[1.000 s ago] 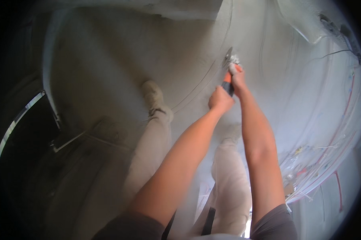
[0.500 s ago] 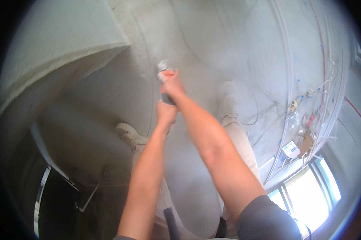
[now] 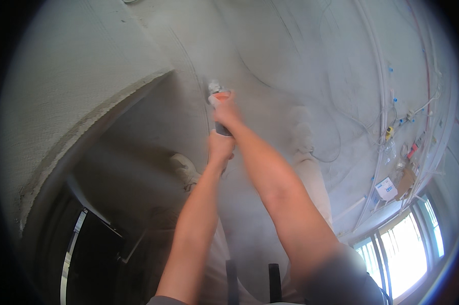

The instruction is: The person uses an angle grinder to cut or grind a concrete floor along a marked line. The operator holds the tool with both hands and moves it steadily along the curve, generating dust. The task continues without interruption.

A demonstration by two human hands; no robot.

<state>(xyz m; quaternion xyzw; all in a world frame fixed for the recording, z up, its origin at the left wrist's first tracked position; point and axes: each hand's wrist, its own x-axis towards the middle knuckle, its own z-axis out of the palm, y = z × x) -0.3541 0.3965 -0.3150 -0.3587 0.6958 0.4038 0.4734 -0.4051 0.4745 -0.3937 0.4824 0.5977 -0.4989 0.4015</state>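
Observation:
Both my hands are closed round an angle grinder [image 3: 221, 96] with an orange front and a dark body, held out in front of me, low over the floor. My right hand [image 3: 227, 112] grips it near its head. Behind it my left hand [image 3: 220, 146] wraps round the rear end of the dark body. The grinder's silvery head touches or nearly touches the dusty grey floor [image 3: 270, 56], beside a thin dark line. Pale dust hangs round it and hides the disc. My left shoe [image 3: 184, 165] and right shoe [image 3: 301, 124] stand behind the dust.
A rough-edged wall corner [image 3: 112, 94] stands at the left. A cable [image 3: 335, 147] curls across the floor on the right. Farther right are pipes [image 3: 384, 86], a white box [image 3: 386, 189], a brown carton [image 3: 405, 182] and a bright window [image 3: 405, 244].
The view has shifted, so hands, shoes and box sit farther right in it. The dust has thickened over the floor and my shoes. Both hands keep their grip on the grinder.

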